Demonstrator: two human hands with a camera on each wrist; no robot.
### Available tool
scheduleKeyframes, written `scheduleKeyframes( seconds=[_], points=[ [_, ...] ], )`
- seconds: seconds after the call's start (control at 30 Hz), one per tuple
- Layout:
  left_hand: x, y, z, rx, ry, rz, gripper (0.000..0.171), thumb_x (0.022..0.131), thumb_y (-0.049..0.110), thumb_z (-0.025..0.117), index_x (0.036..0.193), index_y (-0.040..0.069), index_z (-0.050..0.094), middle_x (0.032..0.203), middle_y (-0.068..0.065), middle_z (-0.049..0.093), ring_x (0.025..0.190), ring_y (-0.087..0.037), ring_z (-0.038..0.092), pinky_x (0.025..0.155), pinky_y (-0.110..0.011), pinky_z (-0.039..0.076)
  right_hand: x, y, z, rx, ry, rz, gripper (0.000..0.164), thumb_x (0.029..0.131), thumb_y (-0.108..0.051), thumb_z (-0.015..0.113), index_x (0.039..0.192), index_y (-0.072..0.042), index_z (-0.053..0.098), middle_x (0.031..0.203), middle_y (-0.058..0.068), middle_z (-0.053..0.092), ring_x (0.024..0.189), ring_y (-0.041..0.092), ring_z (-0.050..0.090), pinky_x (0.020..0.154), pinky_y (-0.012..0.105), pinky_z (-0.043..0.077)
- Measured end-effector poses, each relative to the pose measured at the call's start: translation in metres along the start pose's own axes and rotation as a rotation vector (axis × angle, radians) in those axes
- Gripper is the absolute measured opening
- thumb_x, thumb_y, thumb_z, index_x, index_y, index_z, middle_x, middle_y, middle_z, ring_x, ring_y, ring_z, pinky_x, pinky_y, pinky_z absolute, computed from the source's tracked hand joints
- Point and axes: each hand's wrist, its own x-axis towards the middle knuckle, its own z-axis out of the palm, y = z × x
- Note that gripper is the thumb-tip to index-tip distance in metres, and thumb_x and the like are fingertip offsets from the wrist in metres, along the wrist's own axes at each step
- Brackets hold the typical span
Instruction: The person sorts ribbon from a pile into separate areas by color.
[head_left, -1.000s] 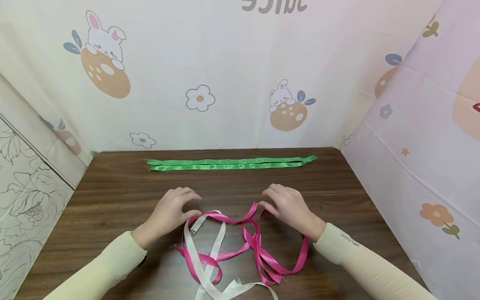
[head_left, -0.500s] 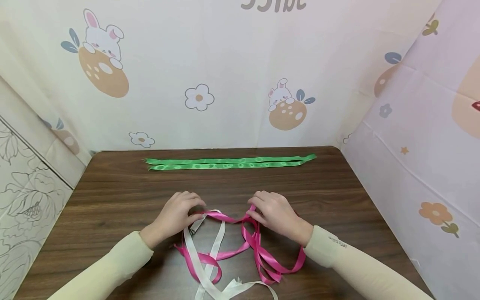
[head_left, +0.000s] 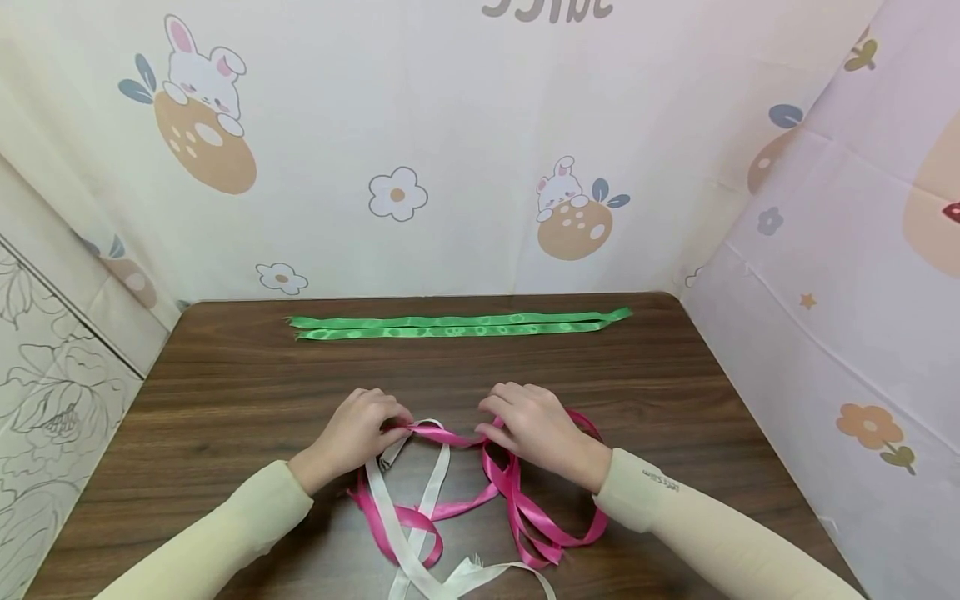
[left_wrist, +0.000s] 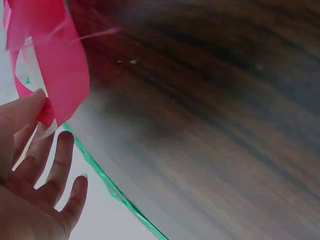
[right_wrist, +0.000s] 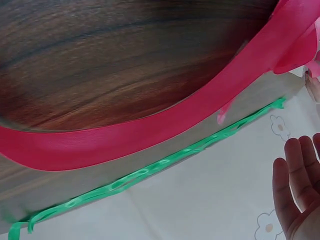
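In the head view, a pink satin ribbon (head_left: 442, 435) lies in loose loops across a white ribbon (head_left: 390, 517) on the brown table. My left hand (head_left: 358, 433) pinches the pink ribbon at the left of the tangle. The left wrist view shows the thumb of my left hand (left_wrist: 37, 175) pressing the pink ribbon (left_wrist: 65, 75), with other fingers spread below. My right hand (head_left: 536, 429) hovers over the right loops, its thumb near the pink strip. In the right wrist view, the visible fingers of my right hand (right_wrist: 300, 190) are fairly straight; its thumb is out of frame.
A folded green ribbon (head_left: 457, 326) stretches along the back of the wooden table (head_left: 225, 375). A curtain (head_left: 465, 108) printed with rabbits and flowers hangs behind the table, and more printed cloth (head_left: 817, 292) hangs to the right.
My right hand has moved left and slightly down to the pink ribbon, uncovering a loop behind it. My left hand has shifted slightly right, closing its thumb and finger on the pink ribbon.
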Motion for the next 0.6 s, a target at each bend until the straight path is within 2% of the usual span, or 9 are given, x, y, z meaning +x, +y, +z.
scheduleKeyframes(
  seconds=[0.17, 0.4, 0.6],
  points=[
    [0.006, 0.007, -0.005, -0.02, -0.008, -0.032, 0.01, 0.082, 0.024, 0.088, 0.089, 0.024, 0.081, 0.084, 0.012, 0.075, 0.081, -0.01, 0.063, 0.079, -0.036, 0.05, 0.004, -0.004, 0.0, 0.004, 0.019, -0.027, 0.029, 0.083, -0.035, 0.086, 0.101, -0.016, 0.076, 0.094, -0.004, 0.072, 0.078, 0.009, 0.066, 0.069, 0.025, 0.057],
    [0.018, 0.023, -0.017, -0.057, 0.033, -0.084, 0.008, 0.082, 0.025, 0.088, 0.085, 0.024, 0.08, 0.078, 0.014, 0.073, 0.075, -0.006, 0.06, 0.076, -0.032, 0.047, 0.008, -0.01, 0.0, -0.017, 0.059, -0.068, 0.031, 0.087, -0.037, 0.083, 0.106, -0.016, 0.073, 0.097, -0.004, 0.071, 0.082, 0.01, 0.066, 0.073, 0.027, 0.059],
    [0.023, 0.035, -0.025, -0.081, 0.062, -0.105, 0.008, 0.08, 0.02, 0.087, 0.083, 0.022, 0.08, 0.075, 0.013, 0.071, 0.074, -0.007, 0.062, 0.075, -0.033, 0.049, 0.012, -0.013, 0.002, -0.021, 0.098, -0.091, 0.035, 0.086, -0.038, 0.084, 0.108, -0.014, 0.072, 0.097, -0.003, 0.071, 0.083, 0.011, 0.067, 0.071, 0.027, 0.058]
  ],
)
